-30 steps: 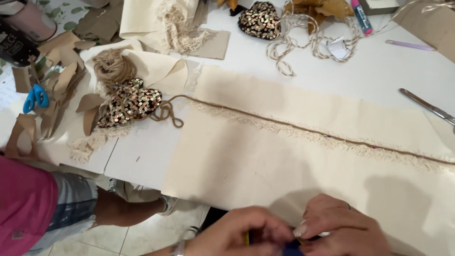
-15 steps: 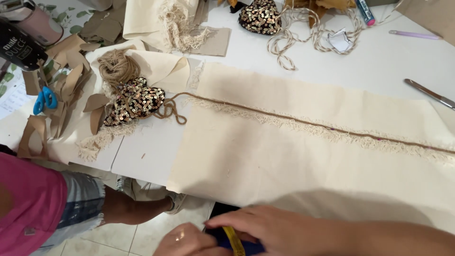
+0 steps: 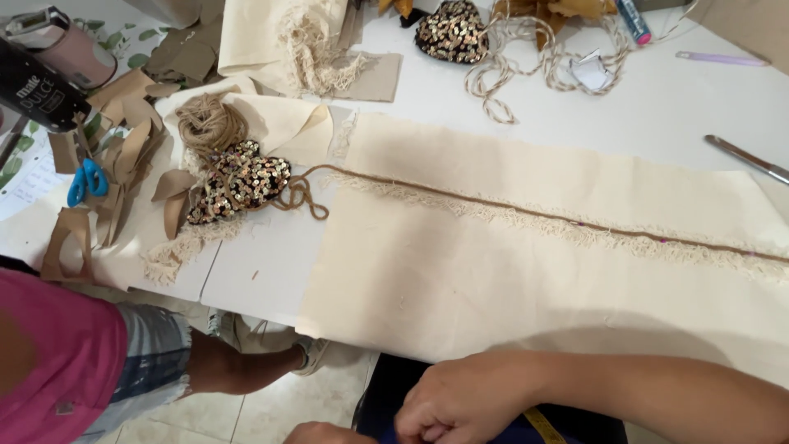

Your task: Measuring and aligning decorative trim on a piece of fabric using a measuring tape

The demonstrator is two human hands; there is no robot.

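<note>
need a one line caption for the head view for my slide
Both hands, right hand over left hand, meet below the table edge, near cream fabric trimmed with jute cord.

Yellow tape measure [image 3: 544, 425] (mostly hidden) at bottom edge, under right hand [image 3: 460, 403]

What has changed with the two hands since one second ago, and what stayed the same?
The right hand moved left across the lap, forearm now stretched along the cloth's near edge. The left hand slid left, mostly out of view. The yellow tape remains under them. Cloth and jute cord unchanged.
</note>
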